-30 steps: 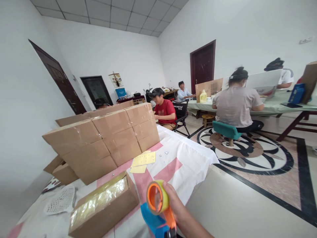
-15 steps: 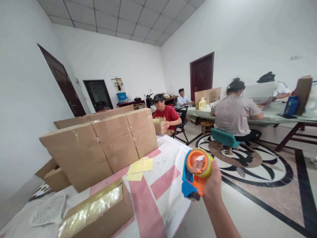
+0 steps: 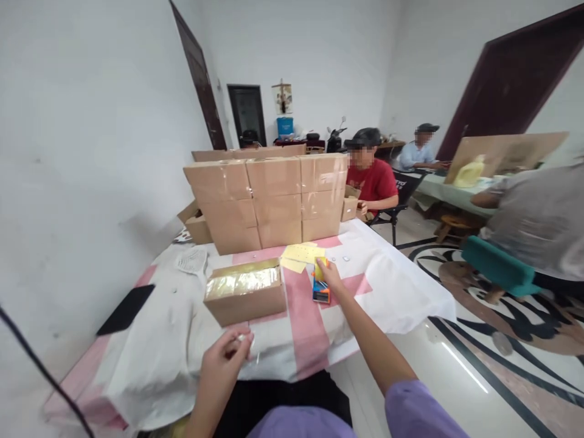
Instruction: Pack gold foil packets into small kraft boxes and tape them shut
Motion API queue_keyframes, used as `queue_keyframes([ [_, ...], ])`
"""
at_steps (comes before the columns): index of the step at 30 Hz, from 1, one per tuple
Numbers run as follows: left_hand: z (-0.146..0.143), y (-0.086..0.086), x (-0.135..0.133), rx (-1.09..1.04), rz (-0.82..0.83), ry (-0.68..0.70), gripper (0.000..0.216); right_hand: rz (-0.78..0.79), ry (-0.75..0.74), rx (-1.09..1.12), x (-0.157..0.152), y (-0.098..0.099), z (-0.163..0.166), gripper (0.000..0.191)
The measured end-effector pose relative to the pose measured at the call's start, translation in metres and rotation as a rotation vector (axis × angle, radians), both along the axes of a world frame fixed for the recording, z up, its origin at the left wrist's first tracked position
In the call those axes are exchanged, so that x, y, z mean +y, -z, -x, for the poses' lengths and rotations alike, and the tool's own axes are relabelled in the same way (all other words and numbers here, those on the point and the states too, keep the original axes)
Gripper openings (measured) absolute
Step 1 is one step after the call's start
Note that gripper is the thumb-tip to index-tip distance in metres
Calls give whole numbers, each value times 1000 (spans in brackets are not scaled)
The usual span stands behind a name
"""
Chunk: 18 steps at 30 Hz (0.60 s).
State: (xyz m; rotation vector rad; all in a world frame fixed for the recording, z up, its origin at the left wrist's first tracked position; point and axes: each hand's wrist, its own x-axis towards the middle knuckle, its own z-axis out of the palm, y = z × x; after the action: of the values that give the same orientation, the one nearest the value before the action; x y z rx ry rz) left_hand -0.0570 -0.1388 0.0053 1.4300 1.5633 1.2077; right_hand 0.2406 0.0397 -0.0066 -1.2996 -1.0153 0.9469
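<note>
Fingers of your right hand closed around the tape dispenser, beside the yellow cards; contact with the counter unclear. Your left hand is curled on the near side of the taped carton, fingertips close together, but whether they hold anything cannot be told

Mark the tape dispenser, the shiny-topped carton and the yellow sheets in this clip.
Tape dispenser [image 3: 320, 288], head view: on its blue body.
Shiny-topped carton [image 3: 250, 305], head view: on its long front side.
Yellow sheets [image 3: 302, 252], head view: on the larger sheet.
</note>
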Motion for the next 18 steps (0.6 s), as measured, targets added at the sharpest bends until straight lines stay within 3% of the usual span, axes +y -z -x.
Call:
queue_keyframes([
  [5,-7,-43,24,-85,-70,-64,37,59,190,-217,-3,7,-9,45],
  [7,-8,-49,29,-120,-73,-83,36,7,314,-373,-10,3,-5,52],
  [9,-8,-49,34,-129,-69,-83,35,-134,349,-535,-23,-7,8,48],
  [10,-8,-47,36,-122,-64,-78,36,-224,285,-577,-32,-15,18,39],
  [12,-10,-39,38,-98,-39,-57,38,-374,-12,-535,-54,-35,41,22],
  [14,-13,-28,38,-65,-34,-26,41,-407,-395,-436,-77,-55,67,16],
  [15,-14,-22,38,-48,-43,-4,42,-396,-508,-411,-87,-62,79,17],
  [18,-16,-2,38,-16,-85,50,48,-379,-650,-477,-100,-72,107,12],
])
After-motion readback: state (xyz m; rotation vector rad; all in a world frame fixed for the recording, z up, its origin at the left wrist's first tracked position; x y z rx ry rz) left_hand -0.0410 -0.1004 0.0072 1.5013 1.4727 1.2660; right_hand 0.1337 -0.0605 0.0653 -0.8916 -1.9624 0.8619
